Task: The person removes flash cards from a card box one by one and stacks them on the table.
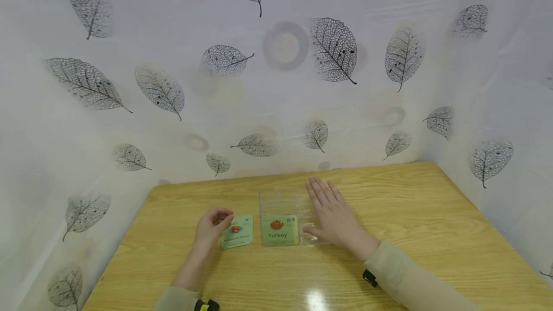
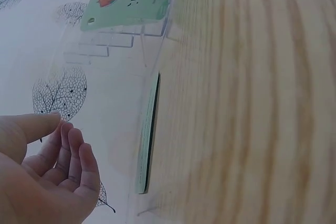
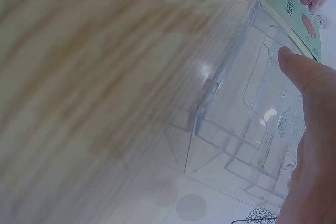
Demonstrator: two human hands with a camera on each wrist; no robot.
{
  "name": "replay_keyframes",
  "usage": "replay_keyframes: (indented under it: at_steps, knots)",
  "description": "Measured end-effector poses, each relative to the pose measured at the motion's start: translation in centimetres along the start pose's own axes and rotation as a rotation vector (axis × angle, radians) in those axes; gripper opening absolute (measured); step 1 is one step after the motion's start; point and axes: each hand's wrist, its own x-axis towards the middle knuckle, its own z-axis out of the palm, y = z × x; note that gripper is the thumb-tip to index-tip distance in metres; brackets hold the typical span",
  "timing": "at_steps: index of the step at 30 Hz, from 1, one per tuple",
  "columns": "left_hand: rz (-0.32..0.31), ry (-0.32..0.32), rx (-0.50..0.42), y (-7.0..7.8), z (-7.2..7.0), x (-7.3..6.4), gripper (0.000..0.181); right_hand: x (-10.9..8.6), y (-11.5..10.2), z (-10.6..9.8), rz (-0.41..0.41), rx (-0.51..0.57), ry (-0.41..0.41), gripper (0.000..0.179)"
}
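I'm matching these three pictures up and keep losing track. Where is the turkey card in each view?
Head: the turkey card is below centre, left of the right hand.
Left wrist: at the top, left of centre.
Right wrist: in the top right corner.
Shared landmark: the clear plastic holder, visible in all three.

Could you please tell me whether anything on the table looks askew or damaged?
One small thing: the green card stack left of the clear holder lies slightly turned rather than square with it. I see nothing spilled or damaged.
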Motion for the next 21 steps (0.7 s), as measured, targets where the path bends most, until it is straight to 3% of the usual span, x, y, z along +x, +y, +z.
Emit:
replay_keyframes:
  at_steps: [12,21]
  knots:
    - [0.045,-0.036,-0.025,0.5,1.0,-0.7,0.018,0.1,0.0,0.2,-0.005,-0.018,0.011,0.118]
    - [0.031,-0.047,-0.04,0.8,1.9,-1.0,0.014,0.1,0.1,0.3,-0.002,-0.017,0.002,0.118]
